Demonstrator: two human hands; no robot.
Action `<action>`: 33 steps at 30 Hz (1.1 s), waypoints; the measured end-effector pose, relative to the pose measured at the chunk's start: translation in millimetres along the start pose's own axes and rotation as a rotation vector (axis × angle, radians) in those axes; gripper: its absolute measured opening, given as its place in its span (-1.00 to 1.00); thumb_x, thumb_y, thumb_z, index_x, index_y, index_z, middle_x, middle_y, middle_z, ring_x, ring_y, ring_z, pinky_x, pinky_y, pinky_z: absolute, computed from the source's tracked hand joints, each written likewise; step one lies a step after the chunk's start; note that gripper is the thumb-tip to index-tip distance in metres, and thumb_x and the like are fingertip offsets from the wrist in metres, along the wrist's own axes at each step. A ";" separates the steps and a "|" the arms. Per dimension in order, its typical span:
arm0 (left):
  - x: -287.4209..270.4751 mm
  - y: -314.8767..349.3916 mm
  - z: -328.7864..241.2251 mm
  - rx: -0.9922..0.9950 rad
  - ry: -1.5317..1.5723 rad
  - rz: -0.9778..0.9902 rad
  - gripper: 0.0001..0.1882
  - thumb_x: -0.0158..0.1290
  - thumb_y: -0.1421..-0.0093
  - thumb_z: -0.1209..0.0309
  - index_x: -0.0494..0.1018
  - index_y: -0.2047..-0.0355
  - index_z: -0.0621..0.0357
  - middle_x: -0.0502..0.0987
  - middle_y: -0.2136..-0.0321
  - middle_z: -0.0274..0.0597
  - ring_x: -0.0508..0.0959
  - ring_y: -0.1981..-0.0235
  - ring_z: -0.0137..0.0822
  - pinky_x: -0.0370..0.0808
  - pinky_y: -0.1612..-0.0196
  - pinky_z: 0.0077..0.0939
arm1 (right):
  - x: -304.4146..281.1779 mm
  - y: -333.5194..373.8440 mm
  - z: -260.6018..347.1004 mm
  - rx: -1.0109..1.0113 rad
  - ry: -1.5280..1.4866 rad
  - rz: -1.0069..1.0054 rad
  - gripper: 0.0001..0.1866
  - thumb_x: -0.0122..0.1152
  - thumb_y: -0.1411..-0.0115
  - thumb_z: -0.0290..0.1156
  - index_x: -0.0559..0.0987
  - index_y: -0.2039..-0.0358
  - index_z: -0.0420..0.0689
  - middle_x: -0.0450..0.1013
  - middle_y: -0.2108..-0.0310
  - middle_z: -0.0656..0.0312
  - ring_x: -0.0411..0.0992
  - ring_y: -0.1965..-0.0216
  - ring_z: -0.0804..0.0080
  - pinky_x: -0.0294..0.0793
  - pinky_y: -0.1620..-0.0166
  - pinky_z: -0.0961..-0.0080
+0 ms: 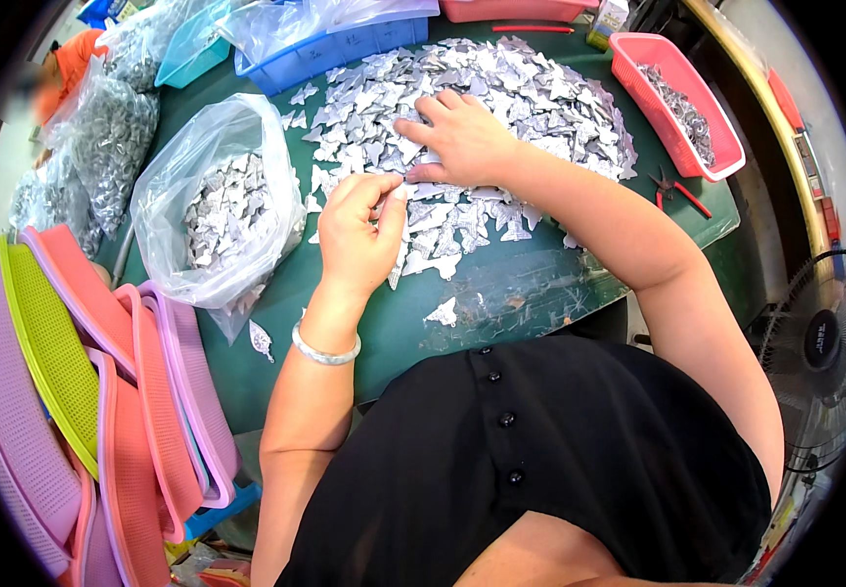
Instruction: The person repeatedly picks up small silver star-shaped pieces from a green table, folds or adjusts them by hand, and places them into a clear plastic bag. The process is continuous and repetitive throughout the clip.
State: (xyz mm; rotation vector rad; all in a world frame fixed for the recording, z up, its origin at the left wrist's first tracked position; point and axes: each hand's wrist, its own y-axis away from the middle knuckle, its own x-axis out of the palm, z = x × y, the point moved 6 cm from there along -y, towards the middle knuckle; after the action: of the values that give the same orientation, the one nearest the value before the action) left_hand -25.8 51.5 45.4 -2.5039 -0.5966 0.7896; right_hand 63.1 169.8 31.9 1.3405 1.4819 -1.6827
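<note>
From the wearer's head, the wide fisheye view looks down over the fingers (434, 107) and forward across the surface (531, 293). It is upright, with the fingers a little above its centre. The black top (579, 430) looms nearest, below the fingers. The field stretches to stacked baskets (32, 391) lower left of them and a fan (819, 342) lower right, straight edges bowing toward the dark round rim.

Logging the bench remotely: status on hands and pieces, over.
Right hand spread on silvery pile; left hand at its near left edge, grip unclear. Clear bag of silvery pieces left of pile.
</note>
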 end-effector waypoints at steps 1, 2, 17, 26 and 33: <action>0.3 0.4 0.5 -0.002 0.007 0.003 -0.91 0.03 0.01 0.54 0.47 0.44 0.24 0.47 0.51 -0.19 0.45 0.56 -0.39 0.36 0.56 -0.63 | 0.3 0.2 0.1 -0.005 0.005 -0.005 -0.52 0.18 0.12 -0.02 0.41 0.25 -0.04 0.30 0.30 0.20 0.25 0.22 0.24 0.30 0.19 0.29; 0.4 0.4 1.1 0.002 0.003 -0.001 -0.91 0.03 0.01 0.54 0.47 0.44 0.24 0.47 0.51 -0.19 0.45 0.57 -0.39 0.36 0.56 -0.63 | 1.8 1.0 -0.3 -0.009 0.010 -0.011 -0.52 0.17 0.12 -0.02 0.41 0.24 -0.05 0.30 0.31 0.21 0.25 0.22 0.24 0.31 0.20 0.29; 0.9 2.3 10.1 -0.069 0.001 -0.002 -0.90 0.05 0.00 0.51 0.48 0.43 0.24 0.45 0.54 -0.21 0.41 0.65 -0.47 0.34 0.59 -0.67 | 4.5 5.8 -43.8 0.369 -0.528 -0.138 -0.84 0.09 -0.02 -0.39 0.52 0.42 -0.19 0.45 0.52 0.22 0.43 0.48 0.33 0.39 0.42 0.48; 4.2 4.6 17.1 -0.156 0.107 -0.014 -0.88 0.05 -0.03 0.49 0.48 0.40 0.25 0.42 0.56 -0.29 0.37 0.60 -0.56 0.32 0.53 -0.72 | 15.7 28.5 -22.5 1.030 -2.185 -0.142 -0.65 -0.10 -0.19 -0.22 0.37 0.24 -0.29 0.40 0.41 0.06 0.38 0.51 0.45 0.39 0.63 0.73; 9.9 7.6 29.7 -0.326 0.405 -0.065 -0.79 0.01 -0.06 0.52 0.44 0.25 0.25 0.44 0.50 -0.32 0.39 0.52 -0.57 0.35 0.45 -0.70 | 13.6 39.8 28.9 0.854 -2.475 0.056 -0.52 -0.19 -0.22 -0.17 0.31 0.07 -0.36 0.40 0.31 -0.01 0.40 0.41 0.38 0.42 0.60 0.68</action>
State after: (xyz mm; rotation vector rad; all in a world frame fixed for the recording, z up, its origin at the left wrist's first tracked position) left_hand -34.6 58.9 15.3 -2.8082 -0.6987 0.1544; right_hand 83.0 135.1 0.3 -0.8657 -0.7590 -1.9506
